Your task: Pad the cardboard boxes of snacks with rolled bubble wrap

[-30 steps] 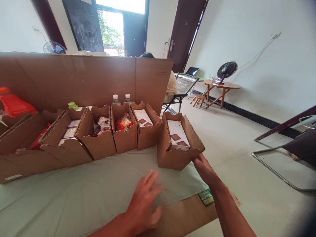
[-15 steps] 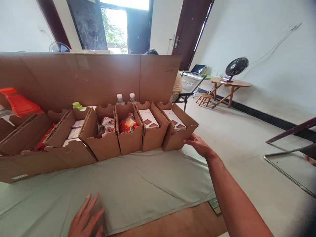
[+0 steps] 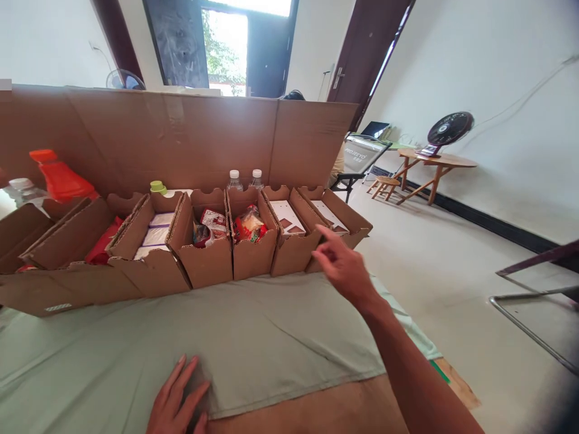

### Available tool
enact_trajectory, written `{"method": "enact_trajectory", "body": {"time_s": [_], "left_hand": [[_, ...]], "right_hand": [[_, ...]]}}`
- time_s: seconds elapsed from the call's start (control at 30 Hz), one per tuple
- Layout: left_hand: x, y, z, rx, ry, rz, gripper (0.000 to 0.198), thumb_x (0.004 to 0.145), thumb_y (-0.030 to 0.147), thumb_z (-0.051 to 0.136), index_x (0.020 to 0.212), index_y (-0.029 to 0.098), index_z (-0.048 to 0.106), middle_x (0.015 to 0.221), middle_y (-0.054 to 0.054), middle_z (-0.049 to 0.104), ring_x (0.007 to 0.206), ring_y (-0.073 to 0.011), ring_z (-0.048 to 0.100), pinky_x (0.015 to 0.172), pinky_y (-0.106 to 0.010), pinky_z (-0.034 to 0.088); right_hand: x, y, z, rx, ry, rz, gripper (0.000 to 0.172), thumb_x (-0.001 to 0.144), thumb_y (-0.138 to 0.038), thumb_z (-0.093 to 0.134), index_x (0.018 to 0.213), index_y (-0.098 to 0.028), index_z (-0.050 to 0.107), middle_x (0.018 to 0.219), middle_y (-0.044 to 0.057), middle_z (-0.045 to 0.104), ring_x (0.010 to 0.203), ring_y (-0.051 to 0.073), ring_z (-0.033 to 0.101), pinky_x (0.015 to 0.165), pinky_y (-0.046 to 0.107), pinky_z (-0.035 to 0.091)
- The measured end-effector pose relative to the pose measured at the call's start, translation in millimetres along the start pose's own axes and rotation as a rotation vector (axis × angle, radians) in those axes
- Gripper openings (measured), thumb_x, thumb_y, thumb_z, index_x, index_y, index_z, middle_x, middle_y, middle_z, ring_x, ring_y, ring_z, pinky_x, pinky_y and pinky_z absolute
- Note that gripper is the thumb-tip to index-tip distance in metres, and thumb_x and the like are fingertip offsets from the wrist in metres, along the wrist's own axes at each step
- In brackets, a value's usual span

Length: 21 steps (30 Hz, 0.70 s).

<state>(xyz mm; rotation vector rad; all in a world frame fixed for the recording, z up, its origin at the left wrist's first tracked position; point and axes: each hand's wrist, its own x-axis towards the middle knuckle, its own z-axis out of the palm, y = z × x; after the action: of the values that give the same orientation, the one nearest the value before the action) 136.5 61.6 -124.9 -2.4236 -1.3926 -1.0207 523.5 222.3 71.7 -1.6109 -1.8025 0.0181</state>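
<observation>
Right hand (image 3: 342,266): loosely open, empty, just beside end cardboard box (image 3: 351,219). Left hand (image 3: 178,399): flat, fingers spread, pressing cloth (image 3: 280,325).

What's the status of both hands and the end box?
Left hand flat on cloth. Right hand empty, close by end box. Nothing between them.

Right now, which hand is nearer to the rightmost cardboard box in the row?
Right. The right hand hovers at the front of the rightmost cardboard box, holding nothing. The left hand lies flat on the green cloth, well short of it, by the cloth's near edge.
</observation>
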Motion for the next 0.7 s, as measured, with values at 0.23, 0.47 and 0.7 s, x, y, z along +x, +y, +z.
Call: {"method": "enact_trajectory", "body": {"time_s": [0.23, 0.47, 0.7], "left_hand": [[4, -14, 0.0, 0.055, 0.056, 0.157, 0.027, 0.087, 0.016, 0.059, 0.111, 0.021, 0.072, 0.136, -0.018, 0.064, 0.137, -0.0345, 0.056, 0.091, -0.043, 0.062], [14, 3, -13.7, -0.064, 0.08, 0.053, 0.026, 0.089, 0.013, 0.058, 0.111, 0.021, 0.07, 0.143, -0.015, 0.062, 0.141, -0.032, 0.052, 0.097, -0.043, 0.06], [4, 25, -37.0, -0.303, 0.025, 0.033, 0.031, 0.091, 0.019, 0.061, 0.121, 0.022, 0.068, 0.148, -0.014, 0.058, 0.141, -0.0306, 0.053, 0.106, -0.043, 0.057]], "right_hand": [[20, -63, 3, -0.518, -0.264, -0.007, 0.03, 0.097, -0.016, 0.051, 0.105, -0.024, 0.079, 0.098, 0.007, 0.081, 0.091, 0.025, 0.076, 0.071, 0.029, 0.049], [-104, -95, -36, -0.445, -0.116, -0.245, 0.029, 0.096, -0.014, 0.053, 0.099, -0.023, 0.08, 0.088, 0.003, 0.082, 0.067, 0.02, 0.075, 0.059, 0.027, 0.051], [-207, -177, -22, 0.206, -0.145, -0.297, 0.032, 0.096, -0.024, 0.062, 0.126, -0.028, 0.074, 0.084, 0.003, 0.081, 0.061, 0.017, 0.074, 0.057, 0.023, 0.059]]}}
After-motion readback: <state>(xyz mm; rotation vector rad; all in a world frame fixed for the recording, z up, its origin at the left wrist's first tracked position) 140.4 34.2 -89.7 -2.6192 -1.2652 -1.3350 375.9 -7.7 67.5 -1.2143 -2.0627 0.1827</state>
